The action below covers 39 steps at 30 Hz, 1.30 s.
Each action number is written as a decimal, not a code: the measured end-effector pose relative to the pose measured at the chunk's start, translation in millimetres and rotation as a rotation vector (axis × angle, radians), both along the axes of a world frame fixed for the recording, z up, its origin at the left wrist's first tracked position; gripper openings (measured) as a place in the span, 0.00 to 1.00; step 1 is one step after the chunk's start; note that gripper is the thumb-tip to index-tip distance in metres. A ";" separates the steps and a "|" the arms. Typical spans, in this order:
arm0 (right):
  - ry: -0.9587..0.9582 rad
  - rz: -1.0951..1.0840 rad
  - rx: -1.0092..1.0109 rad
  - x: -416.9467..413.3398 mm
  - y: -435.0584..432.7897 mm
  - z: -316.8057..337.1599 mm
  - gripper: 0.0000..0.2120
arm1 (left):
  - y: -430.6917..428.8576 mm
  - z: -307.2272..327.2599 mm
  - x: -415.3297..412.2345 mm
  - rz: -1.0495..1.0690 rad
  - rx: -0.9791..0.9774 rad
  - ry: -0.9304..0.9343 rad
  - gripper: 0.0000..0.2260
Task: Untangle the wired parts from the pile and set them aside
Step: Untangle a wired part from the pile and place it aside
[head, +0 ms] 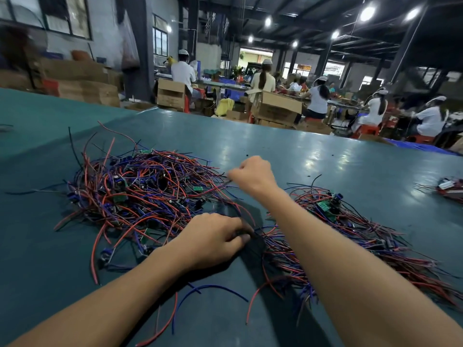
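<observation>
Both hands busy w/ wires on the green table.
L hand low btwn the two heaps, fingers pinched on dark wires. R hand raised, fist clamped on a thin strand from the big pile at L. Smaller heap of wired parts lies at R.

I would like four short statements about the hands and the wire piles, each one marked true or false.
1. The right hand grips wires coming from the big pile. True.
2. The left hand is raised high above the table. False: it is low at the table, pinching wires.
3. A second pile lies to the right of the big pile. True.
4. The wires are green and yellow. False: they are red, blue and black.
</observation>
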State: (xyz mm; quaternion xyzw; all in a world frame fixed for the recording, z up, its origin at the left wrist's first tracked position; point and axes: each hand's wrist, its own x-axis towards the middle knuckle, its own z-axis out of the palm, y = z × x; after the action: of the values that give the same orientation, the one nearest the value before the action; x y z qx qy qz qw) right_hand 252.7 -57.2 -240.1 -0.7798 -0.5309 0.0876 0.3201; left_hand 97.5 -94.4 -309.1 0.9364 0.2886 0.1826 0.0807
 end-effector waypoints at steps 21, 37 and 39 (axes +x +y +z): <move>1.153 0.404 0.403 -13.4 -137.4 -14.6 0.14 | 5.7 14.9 8.2 -0.251 -0.853 -1.032 0.12; 1.316 0.208 0.525 43.5 -131.4 25.7 0.12 | -4.1 5.5 9.8 -0.181 -0.896 -0.793 0.16; 1.207 0.042 0.576 83.7 -122.3 39.3 0.14 | -3.8 1.8 10.9 -0.185 -0.705 -0.596 0.12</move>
State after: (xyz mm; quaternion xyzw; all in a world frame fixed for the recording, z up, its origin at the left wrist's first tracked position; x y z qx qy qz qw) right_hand 336.5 -179.5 -200.8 -0.4669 -0.2759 0.3694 0.7546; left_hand 108.4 -98.2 -307.3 0.7804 0.2125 0.3265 0.4891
